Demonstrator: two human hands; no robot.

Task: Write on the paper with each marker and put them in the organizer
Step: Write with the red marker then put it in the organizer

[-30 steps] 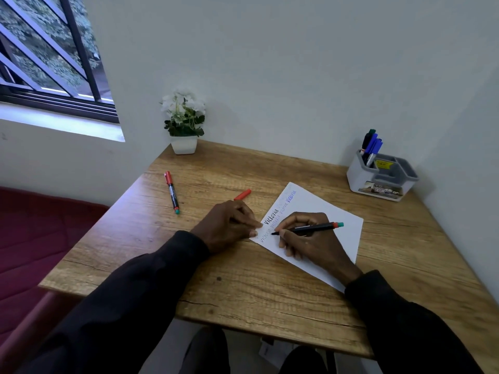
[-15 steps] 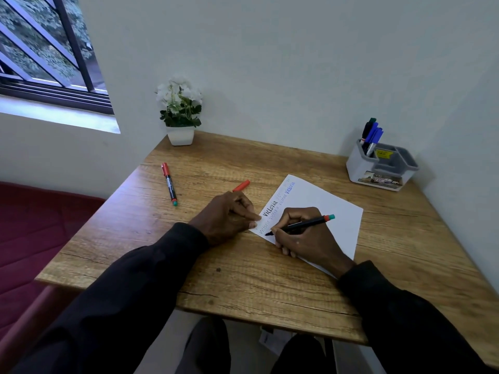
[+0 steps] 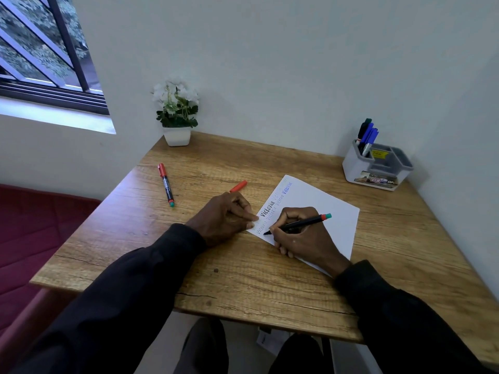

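Now, hands: two.
Right hand (image 3: 302, 236): grips one black marker (image 3: 297, 224), tip on the paper (image 3: 321, 211).
Left hand (image 3: 225, 218): fingers curled, pinning the paper's edge.
Table (image 3: 243, 279) markers: one, capped (image 3: 166, 184); one loose red cap (image 3: 238, 186).
Organizer (image 3: 375, 168): three markers (image 3: 366, 137), upright.

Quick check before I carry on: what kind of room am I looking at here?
Probably a small home or office writing corner: a wooden desk pushed into a wall corner, a grey desk organizer holding markers, a potted plant and a barred window at the left.
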